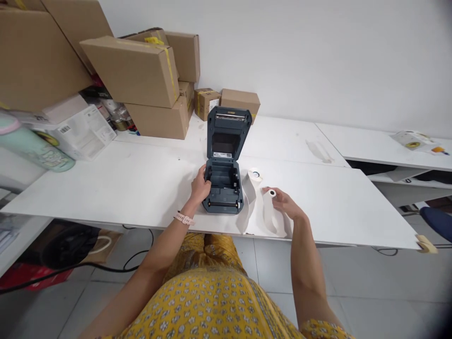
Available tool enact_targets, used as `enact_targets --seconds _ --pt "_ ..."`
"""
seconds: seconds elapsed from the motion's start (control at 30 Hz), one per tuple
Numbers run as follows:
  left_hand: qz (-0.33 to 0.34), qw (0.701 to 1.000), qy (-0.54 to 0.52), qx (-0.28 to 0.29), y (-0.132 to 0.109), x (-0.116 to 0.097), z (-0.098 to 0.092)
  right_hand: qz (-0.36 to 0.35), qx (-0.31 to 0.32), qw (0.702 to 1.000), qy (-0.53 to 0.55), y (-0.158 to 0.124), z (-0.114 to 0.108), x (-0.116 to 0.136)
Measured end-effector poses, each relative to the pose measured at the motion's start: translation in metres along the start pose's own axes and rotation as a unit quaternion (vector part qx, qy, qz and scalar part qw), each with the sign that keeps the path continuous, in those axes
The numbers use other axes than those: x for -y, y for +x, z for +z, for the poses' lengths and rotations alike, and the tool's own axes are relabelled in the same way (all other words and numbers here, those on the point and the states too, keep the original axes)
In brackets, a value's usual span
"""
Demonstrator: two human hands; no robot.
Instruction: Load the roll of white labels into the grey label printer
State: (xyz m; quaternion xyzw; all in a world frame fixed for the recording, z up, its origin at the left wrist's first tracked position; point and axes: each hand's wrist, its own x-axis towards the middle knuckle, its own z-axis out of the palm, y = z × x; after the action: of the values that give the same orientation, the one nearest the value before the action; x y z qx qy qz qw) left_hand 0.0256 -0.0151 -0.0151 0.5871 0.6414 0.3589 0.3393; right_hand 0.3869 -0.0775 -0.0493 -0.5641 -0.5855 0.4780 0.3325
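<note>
A dark grey label printer (223,195) sits on the white table with its lid raised and its roll bay bare inside. My left hand (200,187) grips the printer's left side, thumb over the rim. To the right, my right hand (285,203) has its fingers around a small white label roll (269,203), whose loose strip trails toward the table's front edge. Between that roll and the printer stands a second white label roll (254,176), with its own strip unwound toward me.
Cardboard boxes (130,70) are stacked at the back left. A mint bottle (38,143) and a white box (83,134) stand at the left end. Another box (416,141) lies on the far right table. A black cable (106,267) runs below the table's front edge.
</note>
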Motion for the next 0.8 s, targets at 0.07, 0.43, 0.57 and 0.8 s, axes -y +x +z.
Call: enact_targets --seconds 0.07,0.43,0.57,0.8 --pt "-0.004 1.000 -0.004 0.001 0.000 0.001 0.000 -0.006 -0.009 1.000 0.020 -0.002 0.009 0.005" --pt "-0.012 0.998 -0.062 -0.003 0.001 0.009 0.005 -0.236 0.134 0.932 -0.239 0.053 0.075 0.160" --pt "-0.029 0.987 -0.155 0.005 0.004 0.022 0.013 -0.193 0.162 0.850 -0.463 0.101 0.121 0.164" --pt "-0.022 0.983 -0.181 0.012 0.012 0.033 0.019 -0.183 0.180 0.808 -0.531 0.107 0.138 0.146"
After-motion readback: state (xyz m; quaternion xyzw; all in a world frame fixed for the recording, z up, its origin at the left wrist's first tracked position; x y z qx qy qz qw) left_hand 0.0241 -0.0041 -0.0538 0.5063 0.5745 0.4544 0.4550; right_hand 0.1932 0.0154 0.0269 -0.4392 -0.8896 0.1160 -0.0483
